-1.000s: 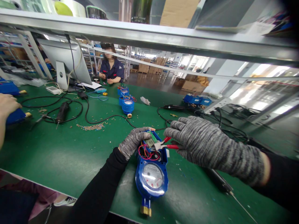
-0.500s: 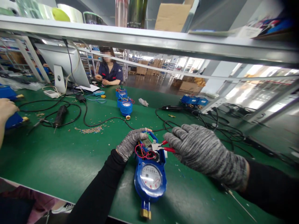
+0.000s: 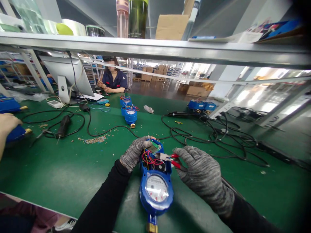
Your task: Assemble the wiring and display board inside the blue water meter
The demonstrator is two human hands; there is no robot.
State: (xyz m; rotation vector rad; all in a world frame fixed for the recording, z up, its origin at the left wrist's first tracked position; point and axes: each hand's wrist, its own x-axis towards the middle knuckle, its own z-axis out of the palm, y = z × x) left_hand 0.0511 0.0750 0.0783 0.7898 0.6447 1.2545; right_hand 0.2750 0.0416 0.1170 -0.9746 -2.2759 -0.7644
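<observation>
In front of me on the green table lies a blue water meter [image 3: 156,189], its upper housing uncovered. Red, yellow and black wires [image 3: 148,157] curl inside, beside a green circuit board [image 3: 155,147]. My left hand [image 3: 136,152], in a grey knit glove, is closed around the housing's upper left side. Red-handled cutting pliers [image 3: 175,160] are gripped in my gloved right hand [image 3: 201,171]. Their metal jaws reach over the housing among the wires; whether they pinch one I cannot tell.
Loose small screws [image 3: 96,139] lie left of centre, near an electric screwdriver [image 3: 63,127]. More blue meters [image 3: 130,116] stand further back. Black cables [image 3: 213,139] coil on the right. A co-worker's hand [image 3: 9,124] holds a meter at far left. A shelf [image 3: 155,48] spans above.
The pliers and my right hand have moved slightly down, from the circuit board toward the wires. My left hand keeps its hold on the meter. The camera view has tilted a little.
</observation>
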